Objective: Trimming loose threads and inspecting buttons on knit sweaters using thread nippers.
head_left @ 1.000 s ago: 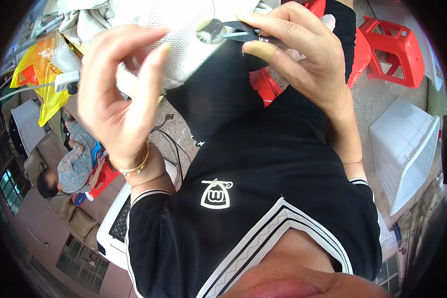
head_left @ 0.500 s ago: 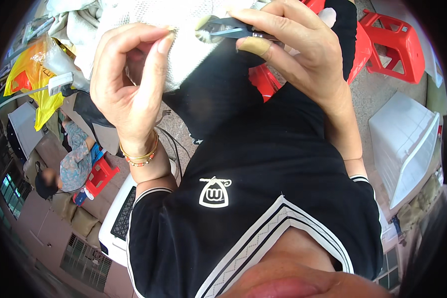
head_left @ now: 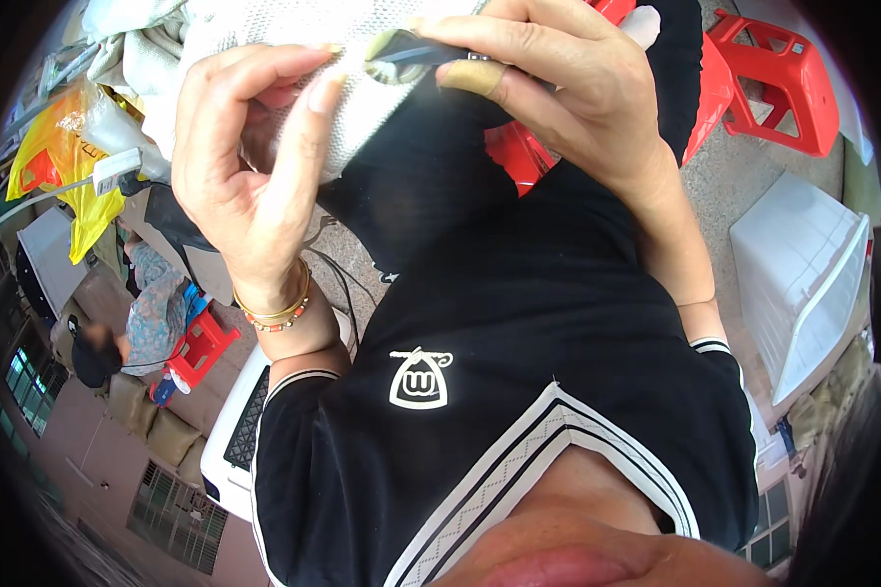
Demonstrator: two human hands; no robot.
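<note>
My right hand [head_left: 582, 93] grips small dark-bladed thread snips [head_left: 442, 54], held between the thumb and the fingers. A tan wrapping covers that thumb's tip. The blades point left over a white knitted fabric [head_left: 357, 122] spread across my lap. A round, see-through patch with a yellowish rim overlaps the blade tips; what it is, I cannot make out. Left of the blades is my left hand [head_left: 240, 157], its thumb and index finger apart with nothing visible between them and the other fingers curled. The hand lies in front of the fabric and does not touch the snips.
Red plastic stools [head_left: 778, 83] stand at the right, above a white tub [head_left: 798, 279]. At the left are a yellow plastic bag [head_left: 88, 220], a white plug on a cable [head_left: 117, 168] and a seated person [head_left: 157, 303]. Dark cables hang beside my left forearm, near a white machine [head_left: 227, 440].
My left thumb and index finger have parted from a pinch. My right hand has moved a little left and up with the snips, nearer the left fingers.
</note>
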